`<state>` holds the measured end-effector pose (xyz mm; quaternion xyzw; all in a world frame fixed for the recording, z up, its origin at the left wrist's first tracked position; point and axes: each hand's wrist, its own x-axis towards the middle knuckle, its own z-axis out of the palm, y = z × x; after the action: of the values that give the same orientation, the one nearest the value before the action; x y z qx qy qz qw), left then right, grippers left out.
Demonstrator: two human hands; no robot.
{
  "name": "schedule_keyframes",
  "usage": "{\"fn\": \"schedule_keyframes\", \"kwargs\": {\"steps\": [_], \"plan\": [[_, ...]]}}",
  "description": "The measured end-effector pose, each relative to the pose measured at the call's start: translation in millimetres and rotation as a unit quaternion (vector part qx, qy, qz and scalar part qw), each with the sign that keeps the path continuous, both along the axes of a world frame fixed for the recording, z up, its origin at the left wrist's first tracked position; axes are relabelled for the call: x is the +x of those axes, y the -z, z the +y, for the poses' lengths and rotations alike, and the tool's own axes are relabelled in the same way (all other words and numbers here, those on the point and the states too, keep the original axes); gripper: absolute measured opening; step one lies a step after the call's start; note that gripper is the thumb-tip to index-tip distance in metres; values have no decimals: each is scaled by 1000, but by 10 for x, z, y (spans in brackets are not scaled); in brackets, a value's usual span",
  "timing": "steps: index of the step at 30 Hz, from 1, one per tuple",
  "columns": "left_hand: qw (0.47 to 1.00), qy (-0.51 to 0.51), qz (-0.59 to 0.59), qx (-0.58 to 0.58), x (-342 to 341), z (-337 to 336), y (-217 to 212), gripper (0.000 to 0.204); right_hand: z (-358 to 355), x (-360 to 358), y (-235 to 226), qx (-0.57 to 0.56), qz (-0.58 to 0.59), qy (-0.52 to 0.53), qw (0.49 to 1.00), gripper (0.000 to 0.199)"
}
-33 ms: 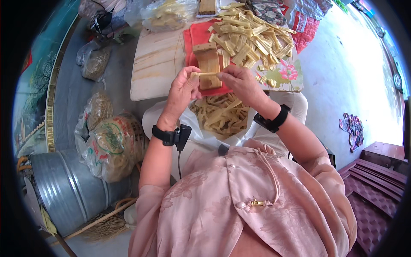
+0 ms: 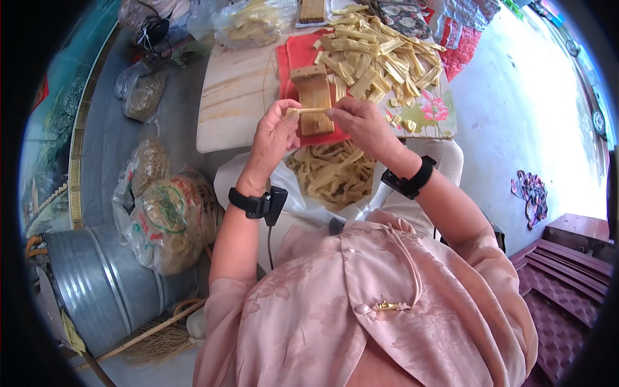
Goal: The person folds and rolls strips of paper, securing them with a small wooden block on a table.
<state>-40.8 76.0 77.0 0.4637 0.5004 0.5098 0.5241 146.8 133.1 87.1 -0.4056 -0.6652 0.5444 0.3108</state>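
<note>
A short pale yellow strip (image 2: 314, 111) is stretched level between my two hands. My left hand (image 2: 274, 134) pinches one end and my right hand (image 2: 362, 124) pinches the other. Just beneath it, a wooden block with a hollowed middle (image 2: 314, 91) lies on a red cloth (image 2: 303, 48) on the table. Beyond my right hand, a heap of similar yellow strips (image 2: 380, 61) covers the far right of the tabletop, and a few small pieces (image 2: 407, 124) lie nearer. Below my hands, a white bag (image 2: 280, 184) gapes, with more crumpled strips (image 2: 332, 174) inside.
The pale table (image 2: 235, 97) has a flower print at its right corner. A clear plastic bag (image 2: 255, 22) sits at its back edge. On the left stand filled plastic bags (image 2: 174, 219), a ribbed metal drum (image 2: 109, 277) and a straw broom (image 2: 158, 342). Maroon panels (image 2: 567, 297) lie at right.
</note>
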Motion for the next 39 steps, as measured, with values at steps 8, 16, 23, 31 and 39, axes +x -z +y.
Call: {"fn": "schedule_keyframes", "kwargs": {"steps": [8, 16, 23, 31, 39], "plan": [[980, -61, 187, 13, -32, 188, 83, 21, 158, -122, 59, 61, -29, 25, 997, 25], [854, -96, 500, 107, 16, -198, 72, 22, -56, -13, 212, 209, -175, 43, 961, 19], [969, 78, -161, -171, 256, -719, 271, 30, -625, -48, -122, 252, 92, -76, 960, 17], [931, 96, -333, -112, 369, -603, 27, 14, -713, -11, -123, -60, 126, -158, 977, 12], [919, -7, 382, 93, 459, -628, -115, 12, -578, -46, 30, 82, 62, -34, 994, 21]]}}
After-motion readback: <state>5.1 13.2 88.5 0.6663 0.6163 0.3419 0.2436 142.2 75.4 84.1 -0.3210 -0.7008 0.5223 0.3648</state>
